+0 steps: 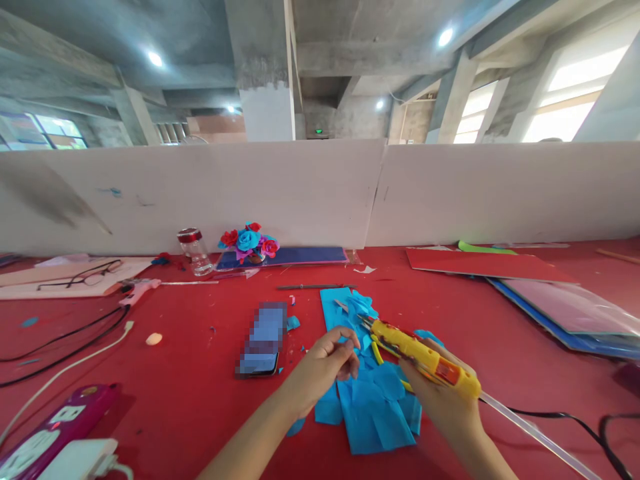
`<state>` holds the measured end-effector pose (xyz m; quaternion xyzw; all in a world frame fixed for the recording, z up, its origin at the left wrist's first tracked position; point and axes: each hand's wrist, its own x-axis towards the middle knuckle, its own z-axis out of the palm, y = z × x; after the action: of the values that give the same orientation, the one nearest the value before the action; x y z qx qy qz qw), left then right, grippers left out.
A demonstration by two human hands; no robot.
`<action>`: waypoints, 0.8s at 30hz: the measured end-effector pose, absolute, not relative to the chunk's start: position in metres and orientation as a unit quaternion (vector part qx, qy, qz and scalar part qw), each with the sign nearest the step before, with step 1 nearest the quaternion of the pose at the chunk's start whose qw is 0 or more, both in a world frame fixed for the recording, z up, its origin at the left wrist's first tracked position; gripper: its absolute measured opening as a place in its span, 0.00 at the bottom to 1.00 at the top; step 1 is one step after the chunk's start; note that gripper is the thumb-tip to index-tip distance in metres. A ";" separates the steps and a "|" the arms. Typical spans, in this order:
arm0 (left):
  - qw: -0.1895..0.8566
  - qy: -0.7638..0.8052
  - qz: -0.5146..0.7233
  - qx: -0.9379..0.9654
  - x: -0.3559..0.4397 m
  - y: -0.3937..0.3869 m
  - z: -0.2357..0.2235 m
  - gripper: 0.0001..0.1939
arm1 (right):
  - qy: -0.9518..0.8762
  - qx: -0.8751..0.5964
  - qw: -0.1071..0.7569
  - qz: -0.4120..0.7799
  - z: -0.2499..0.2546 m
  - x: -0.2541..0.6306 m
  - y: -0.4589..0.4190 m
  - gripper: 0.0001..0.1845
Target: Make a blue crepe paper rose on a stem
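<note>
My right hand (440, 400) grips a yellow glue gun (425, 353), its nozzle aimed up and left over blue paper pieces (370, 393) on the red table (190, 400). A clear glue stick (540, 437) sticks out of the gun's back. My left hand (325, 367) hovers just left of the nozzle with fingertips pinched together; what they pinch is too small to name. A cut blue paper shape (357, 307) lies ahead of the nozzle.
A phone (263, 340) lies left of my left hand. A paper flower bouquet (249, 241) and glass jar (194, 251) stand by the white partition. A power strip (55, 427), cables (65, 340), glasses (83, 275) sit left; coloured sheets (545, 293) lie right.
</note>
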<state>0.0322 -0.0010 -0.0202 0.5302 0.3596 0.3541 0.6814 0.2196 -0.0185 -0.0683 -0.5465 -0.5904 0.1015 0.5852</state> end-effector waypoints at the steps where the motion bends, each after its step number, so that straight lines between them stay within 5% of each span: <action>1: 0.679 0.362 0.354 0.531 0.032 -0.001 -0.020 0.10 | -0.591 -0.546 0.586 0.099 -0.068 0.220 -0.018 0.14; 19: 0.674 0.367 0.366 0.526 0.031 0.000 -0.020 0.11 | -0.620 -0.536 0.567 0.081 -0.066 0.218 -0.019 0.07; 24: 0.711 0.329 0.377 0.494 0.029 0.002 -0.024 0.13 | -0.594 -0.552 0.578 0.096 -0.071 0.221 -0.017 0.13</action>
<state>0.0292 0.0023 -0.0241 0.4939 0.3293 0.3769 0.7110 0.2211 -0.0174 -0.0713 -0.5517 -0.5941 0.0956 0.5775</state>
